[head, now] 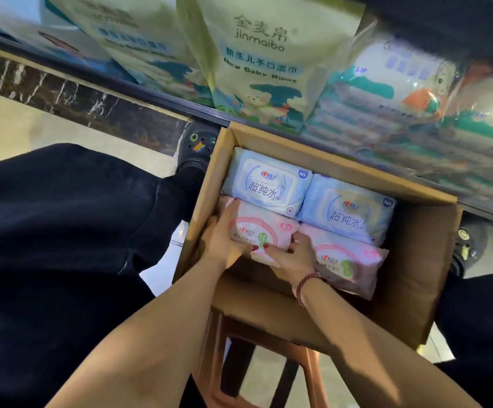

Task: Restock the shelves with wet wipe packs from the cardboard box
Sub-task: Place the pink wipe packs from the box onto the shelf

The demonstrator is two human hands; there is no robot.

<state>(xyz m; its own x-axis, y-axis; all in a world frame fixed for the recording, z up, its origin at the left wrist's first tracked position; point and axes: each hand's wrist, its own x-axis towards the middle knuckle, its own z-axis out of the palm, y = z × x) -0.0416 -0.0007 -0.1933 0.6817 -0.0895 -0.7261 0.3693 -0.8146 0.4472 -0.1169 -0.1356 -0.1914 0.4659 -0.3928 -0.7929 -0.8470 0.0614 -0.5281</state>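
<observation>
The cardboard box (416, 260) is open at the top and sits on a brown stool (216, 343) between the person's knees. Its far edge lies just under the dark edge of the shelf (151, 86). The left wall of the box is tight beside the left hand (221, 240). Near the wrists there is a bare strip of box floor.

Four wet wipe packs show in the box, lying flat in two rows. Two are blue and two are pink. One blue pack (266, 184) is at the far left and the other blue pack (348, 213) is beside it. The second pink pack (348, 260) lies near the right.

Both hands hold the near-left pink pack (263, 231), which is still in the box. The left hand's fingers curl round its left end. The right hand (292, 254), with a red bead bracelet (307, 282) on the wrist, curls its fingers over the right end, between the two pink packs.

On the shelf stand two green baby wipes bags (257, 54). To their right are blurry bundles in clear wrap (401, 92).
</observation>
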